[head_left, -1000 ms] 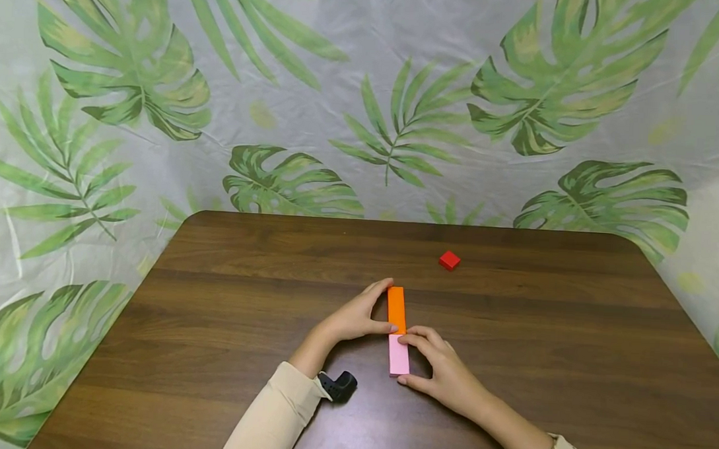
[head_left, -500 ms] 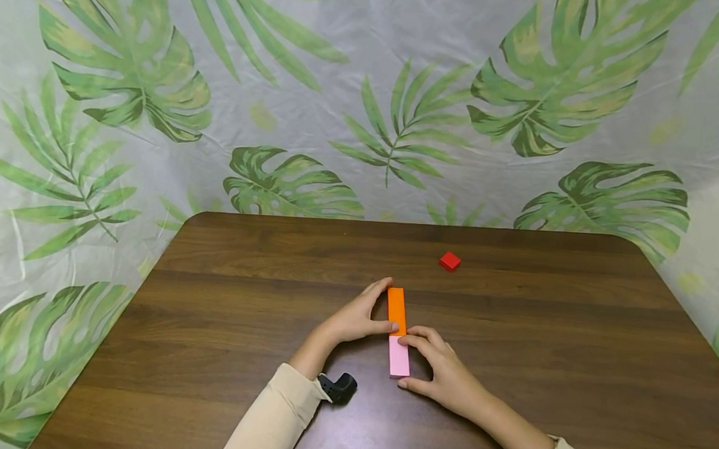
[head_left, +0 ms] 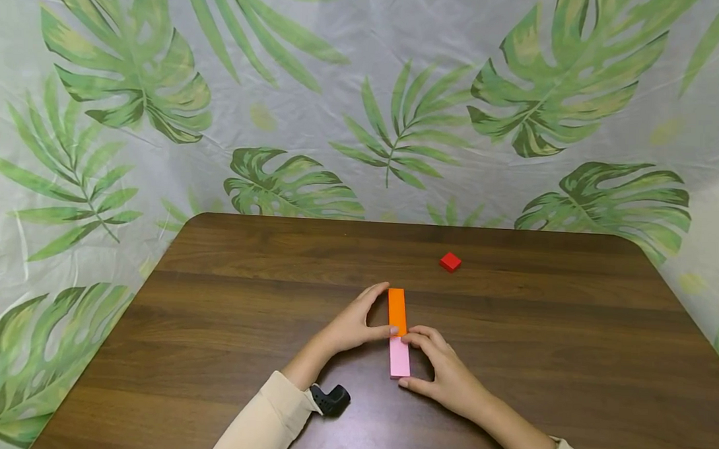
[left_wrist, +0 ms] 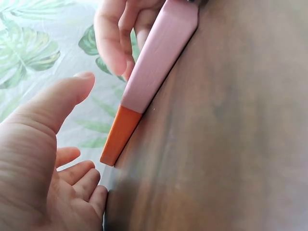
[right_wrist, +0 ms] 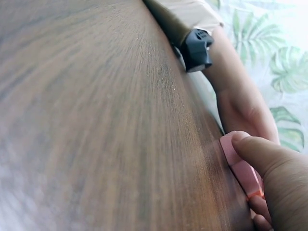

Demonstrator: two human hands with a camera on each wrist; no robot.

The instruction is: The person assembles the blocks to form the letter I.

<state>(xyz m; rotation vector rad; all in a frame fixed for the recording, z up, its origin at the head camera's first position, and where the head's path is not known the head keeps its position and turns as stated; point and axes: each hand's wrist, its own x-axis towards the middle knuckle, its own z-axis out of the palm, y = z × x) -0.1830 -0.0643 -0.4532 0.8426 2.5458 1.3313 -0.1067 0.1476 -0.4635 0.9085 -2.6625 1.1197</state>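
Note:
An orange block and a pink block lie end to end on the table, the orange one farther away. My left hand is beside the orange block, fingers spread and thumb near the joint. In the left wrist view, a gap shows between that left hand and both blocks. My right hand pinches the pink block lengthwise from the right, its thumb at the near end and forefinger near the joint. The right wrist view shows the right thumb against the pink block; the orange one is mostly hidden there.
A small red block lies farther back on the brown wooden table, right of the orange block. A black device is strapped to the left wrist. Behind the table hangs a leaf-patterned cloth.
My left hand has drawn back slightly toward the lower left, away from the orange block's far end. The right hand and both blocks look nearly unmoved.

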